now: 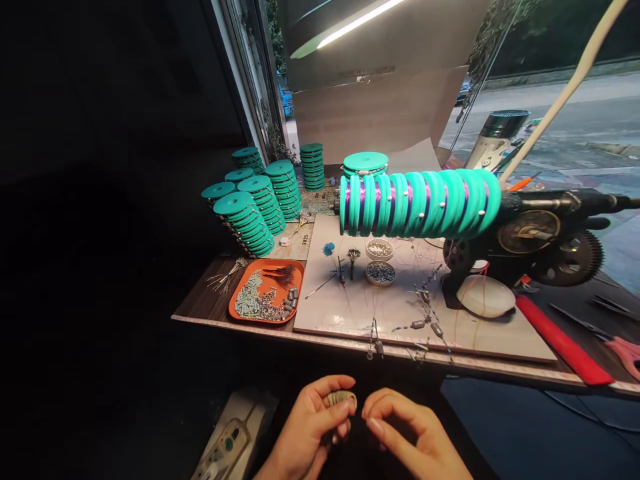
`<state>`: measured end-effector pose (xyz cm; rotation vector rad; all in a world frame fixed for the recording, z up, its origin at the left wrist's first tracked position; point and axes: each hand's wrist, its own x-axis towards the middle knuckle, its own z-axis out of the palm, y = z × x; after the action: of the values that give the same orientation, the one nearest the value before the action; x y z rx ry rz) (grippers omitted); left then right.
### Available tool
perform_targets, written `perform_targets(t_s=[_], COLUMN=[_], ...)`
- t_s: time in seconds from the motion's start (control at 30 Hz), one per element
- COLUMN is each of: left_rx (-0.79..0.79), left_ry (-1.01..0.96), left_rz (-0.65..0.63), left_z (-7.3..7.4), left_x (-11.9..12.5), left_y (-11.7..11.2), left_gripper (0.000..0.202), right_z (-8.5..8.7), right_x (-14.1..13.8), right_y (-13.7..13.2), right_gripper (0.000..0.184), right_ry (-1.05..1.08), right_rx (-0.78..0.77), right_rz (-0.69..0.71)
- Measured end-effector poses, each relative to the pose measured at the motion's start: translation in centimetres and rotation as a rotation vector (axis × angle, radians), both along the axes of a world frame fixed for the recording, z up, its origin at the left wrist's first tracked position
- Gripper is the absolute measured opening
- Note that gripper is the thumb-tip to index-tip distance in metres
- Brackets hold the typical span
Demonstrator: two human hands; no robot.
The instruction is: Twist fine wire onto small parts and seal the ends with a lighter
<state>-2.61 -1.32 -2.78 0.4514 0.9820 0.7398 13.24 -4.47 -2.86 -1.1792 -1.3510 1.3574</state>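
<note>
My left hand [307, 427] is below the table's front edge, pinching a small beige oval piece [342, 399] between thumb and fingers. My right hand [410, 437] is close beside it, fingers curled toward the piece; whether it grips a thin line is too fine to tell. Above, a row of teal spools [417, 203] wound with purple line sits on the shaft of a black winding machine [540, 233].
Stacks of teal spools [260, 200] stand at the back left. An orange tray [267, 292] holds small metal parts. Two small bowls [380, 261] of beads, rigged lines, a red strip [563, 343] and pink scissors [625, 350] lie on the table. A power strip [225, 447] lies below.
</note>
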Motion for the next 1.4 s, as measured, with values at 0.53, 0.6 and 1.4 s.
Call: perform_targets(t_s=[0.53, 0.6, 1.4], left_rx=[-0.004, -0.014, 0.246], left_ry=[-0.070, -0.085, 0.220], left_rz=[0.325, 0.372, 0.247], left_z=[0.5, 0.5, 1.6], left_x=[0.7, 0.4, -0.1], left_y=[0.2, 0.3, -0.2], left_gripper=[0.026, 0.026, 0.022], right_z=[-1.6, -1.4, 2.1], right_x=[-2.3, -2.0, -0.9], right_y=[0.0, -0.2, 1.9], right_gripper=[0.022, 0.019, 0.024], right_ry=[0.111, 0.058, -0.016], right_rx=[-0.136, -0.109, -0.050], right_rz=[0.094, 0.090, -0.157])
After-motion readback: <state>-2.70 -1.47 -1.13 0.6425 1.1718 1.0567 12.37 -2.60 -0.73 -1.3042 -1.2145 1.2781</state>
